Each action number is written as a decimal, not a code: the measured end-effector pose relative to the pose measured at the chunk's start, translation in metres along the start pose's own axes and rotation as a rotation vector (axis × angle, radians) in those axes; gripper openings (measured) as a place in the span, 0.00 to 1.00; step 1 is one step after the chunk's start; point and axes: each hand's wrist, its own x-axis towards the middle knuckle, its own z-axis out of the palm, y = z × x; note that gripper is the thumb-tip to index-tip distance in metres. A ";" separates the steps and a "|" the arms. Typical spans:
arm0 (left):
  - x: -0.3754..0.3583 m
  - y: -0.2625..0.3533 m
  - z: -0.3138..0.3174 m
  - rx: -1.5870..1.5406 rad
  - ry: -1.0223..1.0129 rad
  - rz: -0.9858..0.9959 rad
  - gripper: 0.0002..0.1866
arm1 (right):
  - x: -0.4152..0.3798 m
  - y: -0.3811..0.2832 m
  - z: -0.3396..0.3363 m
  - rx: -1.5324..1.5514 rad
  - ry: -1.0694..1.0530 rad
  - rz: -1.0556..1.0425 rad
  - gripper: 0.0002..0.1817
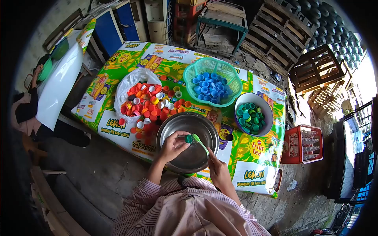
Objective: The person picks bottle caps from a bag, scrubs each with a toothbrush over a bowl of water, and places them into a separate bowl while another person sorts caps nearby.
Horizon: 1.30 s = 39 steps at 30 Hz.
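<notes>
Over a steel bowl [173, 159], my left hand [174, 147] pinches a dark green cap [188, 139]. My right hand [217, 167] grips a light green tool [202, 144], spoon-like in shape, whose head is close beside the cap. Left of the bowl, many red, orange, yellow and white caps [151, 103] spill from a white plastic bag [123, 84]. Behind the bowl stands a mint green basket [189, 70] holding blue caps [212, 86]. A white bowl [266, 103] with green caps [251, 118] is to the right.
Everything rests on a table with a bright printed cover [130, 59]. At the far left sits another person [31, 100] with a green bowl [45, 70]. A red crate [302, 144] is right of the table; wooden pallets [275, 33] and a small metal-framed table [224, 15] stand behind.
</notes>
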 end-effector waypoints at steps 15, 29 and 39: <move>-0.002 0.010 0.004 -0.069 0.037 -0.195 0.18 | 0.000 -0.005 0.000 -0.125 0.112 -0.090 0.27; 0.005 0.010 0.018 -0.081 0.059 -0.130 0.17 | 0.000 -0.006 0.001 0.174 -0.013 0.032 0.23; -0.010 0.006 0.049 -0.229 0.126 -0.114 0.18 | -0.019 0.000 -0.025 0.110 -0.100 -0.059 0.24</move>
